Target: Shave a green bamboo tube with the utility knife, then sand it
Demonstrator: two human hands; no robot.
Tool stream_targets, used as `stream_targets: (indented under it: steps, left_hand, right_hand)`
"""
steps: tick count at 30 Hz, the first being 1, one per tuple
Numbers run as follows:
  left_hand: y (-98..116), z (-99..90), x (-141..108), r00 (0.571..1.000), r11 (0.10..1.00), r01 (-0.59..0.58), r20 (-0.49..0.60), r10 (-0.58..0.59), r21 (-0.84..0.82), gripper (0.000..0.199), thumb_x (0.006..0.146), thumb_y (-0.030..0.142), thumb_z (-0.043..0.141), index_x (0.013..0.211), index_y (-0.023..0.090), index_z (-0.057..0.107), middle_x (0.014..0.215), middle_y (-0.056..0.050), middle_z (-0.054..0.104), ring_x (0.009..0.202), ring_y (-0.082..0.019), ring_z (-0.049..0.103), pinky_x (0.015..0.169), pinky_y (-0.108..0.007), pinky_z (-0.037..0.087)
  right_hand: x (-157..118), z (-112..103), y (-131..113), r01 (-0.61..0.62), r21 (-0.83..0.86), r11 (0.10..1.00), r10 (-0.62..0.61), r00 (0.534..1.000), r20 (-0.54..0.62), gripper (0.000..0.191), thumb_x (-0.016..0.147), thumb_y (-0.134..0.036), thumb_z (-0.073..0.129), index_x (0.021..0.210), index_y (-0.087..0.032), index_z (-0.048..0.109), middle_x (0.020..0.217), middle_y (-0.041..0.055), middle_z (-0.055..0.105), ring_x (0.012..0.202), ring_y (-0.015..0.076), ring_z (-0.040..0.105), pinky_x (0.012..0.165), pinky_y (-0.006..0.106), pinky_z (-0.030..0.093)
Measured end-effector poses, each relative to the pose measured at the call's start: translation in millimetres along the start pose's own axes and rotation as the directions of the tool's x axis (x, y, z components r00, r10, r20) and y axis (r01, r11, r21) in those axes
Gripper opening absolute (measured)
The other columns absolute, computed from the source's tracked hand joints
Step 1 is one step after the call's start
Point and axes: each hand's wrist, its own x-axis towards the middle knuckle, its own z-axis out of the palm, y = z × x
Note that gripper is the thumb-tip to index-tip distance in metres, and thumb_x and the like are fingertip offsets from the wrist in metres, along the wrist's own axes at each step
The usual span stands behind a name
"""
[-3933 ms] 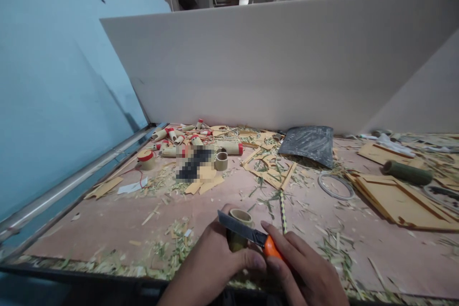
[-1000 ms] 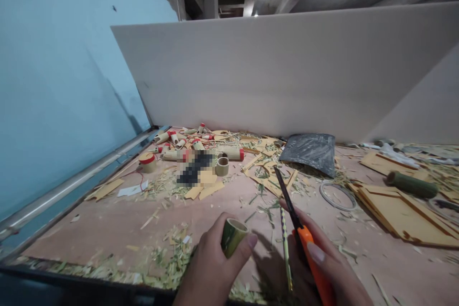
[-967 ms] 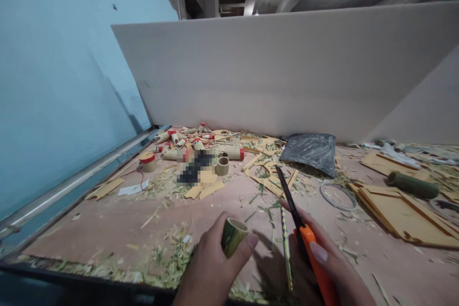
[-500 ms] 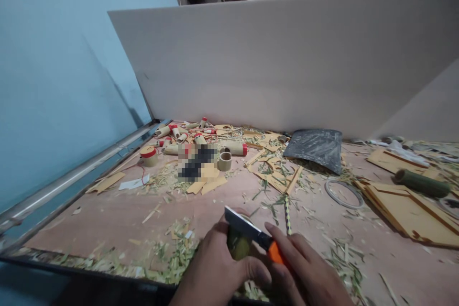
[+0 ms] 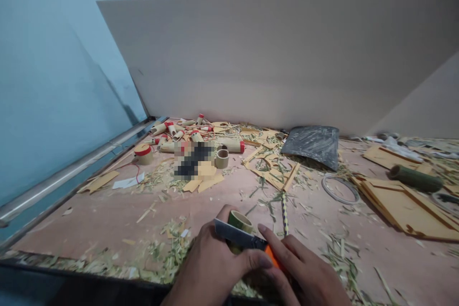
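Near edge: left hand wraps a short green bamboo tube, upright over the bench. Right hand grips an orange utility knife, blade laid across the tube. Left thumb lies beside the edge; a slip could cut it. Beyond: pencil, red-capped tubes.

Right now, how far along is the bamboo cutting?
Done: shavings litter the table, and red-capped tubes lie piled at the back. In hand: left hand grips a bamboo piece, right hand sets the knife against it. Left: a green bamboo length lies uncut.
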Motion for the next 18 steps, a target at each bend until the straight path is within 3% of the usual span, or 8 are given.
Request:
stream_targets:
  steps: [5,8,10,14,18]
  left_hand:
    - [3.2,6.2,0.3,0.997,0.992,0.027,-0.079,-0.018,0.125,0.029,0.077,0.049,0.077,0.091,0.026,0.065,0.082,0.0,0.074,0.08,-0.026,0.069,0.068,-0.029,0.045]
    - [1.7,11.1,0.5,0.986,0.986,0.013,-0.166,0.015,0.167,0.041,0.084,0.063,0.068,0.098,0.025,0.066,0.094,-0.007,0.076,0.092,-0.031,0.069,0.076,-0.034,0.047]
    - [-1.6,11.9,0.8,0.98,0.985,0.006,-0.198,0.028,0.172,0.046,0.087,0.067,0.063,0.104,0.024,0.065,0.104,-0.01,0.076,0.102,-0.034,0.068,0.084,-0.037,0.047]
    - [-7.9,8.4,1.4,0.987,0.998,0.01,-0.159,0.0,0.066,0.057,0.08,0.064,0.072,0.121,0.025,0.063,0.115,-0.01,0.075,0.107,-0.034,0.067,0.088,-0.038,0.049]
    - [-9.5,3.8,1.5,0.997,0.998,-0.035,-0.07,0.031,-0.056,0.043,0.079,0.054,0.074,0.11,0.025,0.067,0.1,-0.003,0.077,0.093,-0.028,0.069,0.081,-0.033,0.05]
  right_hand:
    - [0.8,2.3,-5.6,-0.124,-0.009,0.992,0.122,0.987,-0.104,0.047,0.113,-0.046,0.041,0.151,-0.027,0.062,0.086,0.0045,0.076,0.067,0.0198,0.077,0.055,0.024,0.061]
    - [5.5,-1.0,-6.9,-0.258,-0.006,0.966,0.254,0.956,-0.146,0.046,0.112,-0.04,0.045,0.155,-0.026,0.057,0.089,0.0046,0.078,0.065,0.0191,0.079,0.049,0.021,0.059]
    - [8.3,-3.2,-6.7,-0.283,-0.009,0.959,0.278,0.949,-0.146,0.047,0.112,-0.039,0.044,0.155,-0.025,0.056,0.092,0.0051,0.079,0.067,0.0197,0.08,0.049,0.022,0.06]
    - [8.7,-5.9,-5.2,-0.241,0.012,0.97,0.24,0.96,-0.144,0.046,0.112,-0.038,0.044,0.153,-0.025,0.059,0.108,0.009,0.083,0.072,0.0205,0.082,0.053,0.023,0.062]
    - [5.7,-7.2,-4.4,-0.221,0.038,0.974,0.225,0.963,-0.15,0.046,0.112,-0.038,0.044,0.152,-0.024,0.061,0.117,0.011,0.082,0.074,0.0202,0.083,0.052,0.021,0.061]
